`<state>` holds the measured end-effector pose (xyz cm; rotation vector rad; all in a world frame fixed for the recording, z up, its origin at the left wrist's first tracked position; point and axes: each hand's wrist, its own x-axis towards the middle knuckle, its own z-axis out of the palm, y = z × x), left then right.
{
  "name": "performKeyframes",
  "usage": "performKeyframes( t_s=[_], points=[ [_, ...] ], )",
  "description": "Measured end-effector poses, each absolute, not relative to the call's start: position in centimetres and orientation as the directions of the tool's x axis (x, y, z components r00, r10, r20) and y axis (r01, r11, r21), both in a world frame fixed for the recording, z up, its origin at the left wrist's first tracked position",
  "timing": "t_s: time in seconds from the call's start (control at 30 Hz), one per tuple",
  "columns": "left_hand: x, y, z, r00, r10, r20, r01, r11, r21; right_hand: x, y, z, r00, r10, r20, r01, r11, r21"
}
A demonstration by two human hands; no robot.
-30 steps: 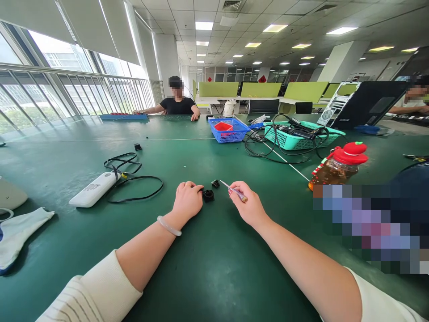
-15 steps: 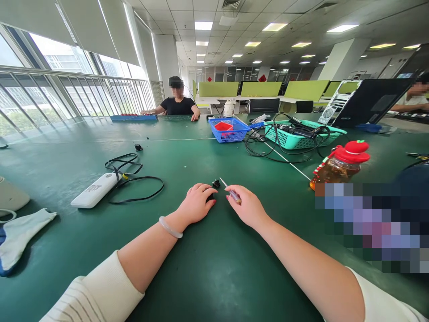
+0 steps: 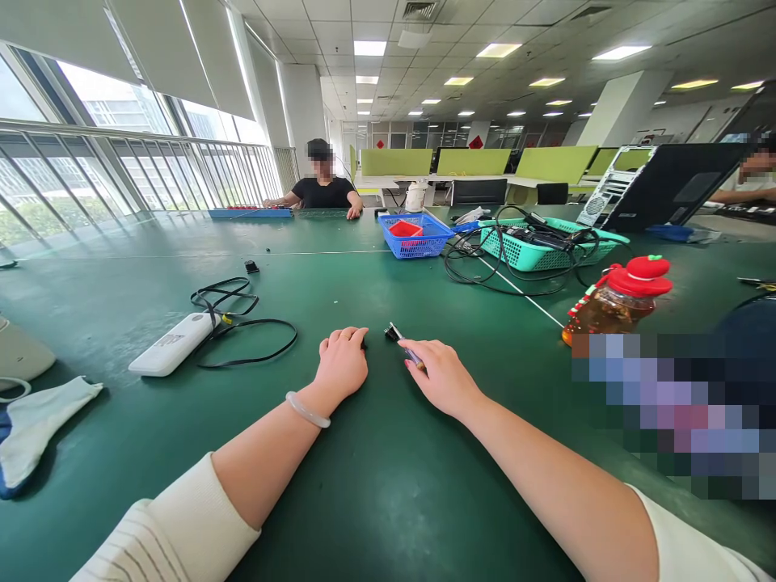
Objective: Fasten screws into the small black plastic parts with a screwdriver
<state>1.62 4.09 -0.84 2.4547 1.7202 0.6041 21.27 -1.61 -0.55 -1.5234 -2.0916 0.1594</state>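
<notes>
While your right hand [image 3: 445, 373] grips the screwdriver [image 3: 413, 356] at the black component [image 3: 390, 334], your left hand [image 3: 343, 361] nearby has indeterminable grip.

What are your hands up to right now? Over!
Right hand gripping slim tool, tip at small black part. Left hand on green table, dark piece partly hidden by it. White device farther left, seemingly not in the way.
</notes>
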Motion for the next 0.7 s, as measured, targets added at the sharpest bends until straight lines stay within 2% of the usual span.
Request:
performKeyframes(
  t_s=[0.23,0.47,0.7],
  points=[
    [1.9,3.8,-0.5,0.296,0.926,0.234,0.876,-0.361,0.32,21.3,-1.6,-0.6,-0.25,0.897,0.364,0.822,0.395,-0.411],
    [2.0,3.6,-0.1,0.308,0.932,0.191,0.893,-0.352,0.281,21.1,-2.4,0.0,-0.28,0.699,0.658,0.675,0.631,-0.383],
    [1.8,3.7,-0.3,0.39,0.9,0.194,0.858,-0.432,0.278,21.3,-2.5,0.2,-0.163,0.744,0.648,0.707,0.546,-0.449]
  ],
)
